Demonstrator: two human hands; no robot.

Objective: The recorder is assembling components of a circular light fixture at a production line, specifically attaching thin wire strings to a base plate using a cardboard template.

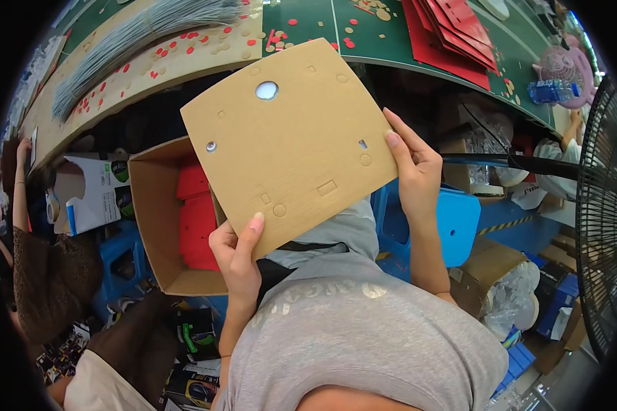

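Note:
A tan cardboard panel [288, 144] is held up tilted in front of me. It has one round hole near its far edge, two smaller openings, and several cut outlines still filled with board. My left hand [238, 250] pinches its near left corner, thumb on top. At the right corner my right hand [415, 154] grips the edge, thumb on the upper face; the fingers underneath are partly hidden. Below and left of the panel stands an open cardboard box [161, 219] with red sheets [197, 226] inside, partly covered by the panel.
A bundle of grey wires [137, 51] and scattered red and tan cutouts lie on the table [301, 27]. Red sheets [452, 41] are stacked at its far right. A black fan [600, 219] stands at right, near a blue stool [452, 226]. Another person's arm [20, 185] shows at left.

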